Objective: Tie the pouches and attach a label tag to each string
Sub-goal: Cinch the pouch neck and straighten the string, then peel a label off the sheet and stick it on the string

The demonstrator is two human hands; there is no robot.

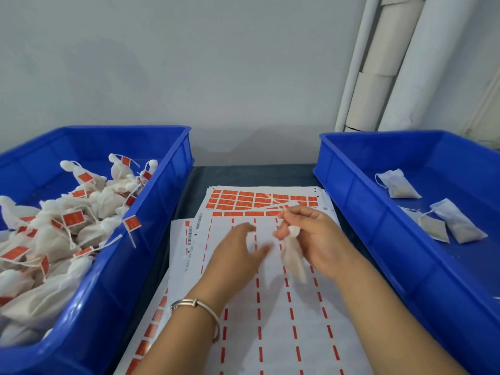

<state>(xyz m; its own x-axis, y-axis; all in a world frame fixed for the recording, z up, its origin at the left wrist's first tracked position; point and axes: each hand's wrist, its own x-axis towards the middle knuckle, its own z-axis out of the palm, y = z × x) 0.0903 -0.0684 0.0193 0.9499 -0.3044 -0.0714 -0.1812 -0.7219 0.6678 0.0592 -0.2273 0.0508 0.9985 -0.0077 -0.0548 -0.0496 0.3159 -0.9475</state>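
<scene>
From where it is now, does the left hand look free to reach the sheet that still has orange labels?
Probably yes. The left hand hovers open over the peeled sheets, and the label sheet lies just beyond it with nothing between. The right hand, holding a pouch, sits off to the side.

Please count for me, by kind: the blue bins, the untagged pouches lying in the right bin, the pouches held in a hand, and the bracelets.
Blue bins: 2, the left bin and the right bin
Untagged pouches in the right bin: 3
Pouches held in a hand: 1, the held pouch in the right hand
Bracelets: 1, the bracelet
Total: 7
</scene>
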